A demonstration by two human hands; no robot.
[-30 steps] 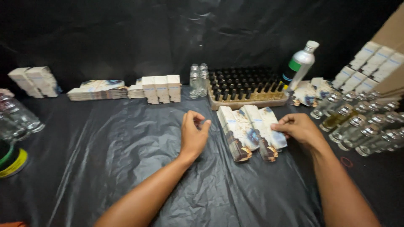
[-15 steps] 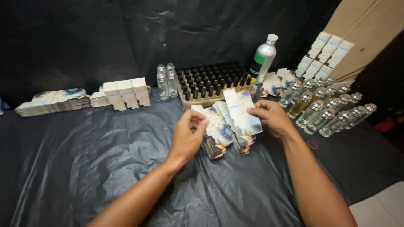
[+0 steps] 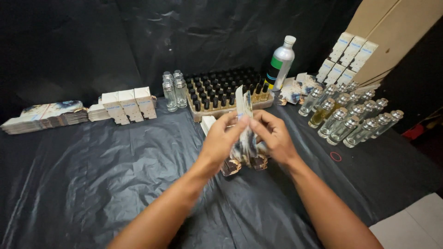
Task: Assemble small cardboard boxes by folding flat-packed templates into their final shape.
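Observation:
Both hands meet over the middle of a table draped in black plastic. My left hand and my right hand pinch a flat, unfolded white carton and hold it up on edge between the fingertips. Under the hands lies a small stack of flat printed cartons, partly hidden by my fingers. Just behind them stands a tray of small dark-capped bottles.
Assembled white boxes and a pile of flat cartons sit at the left. Three clear bottles stand by the tray. A silver bottle with a green label, several clear glass bottles, stacked white boxes and cardboard fill the right. A red ring lies nearby.
My hands have come together and lifted one flat carton off the stack, standing it on edge. The view has shifted to the right.

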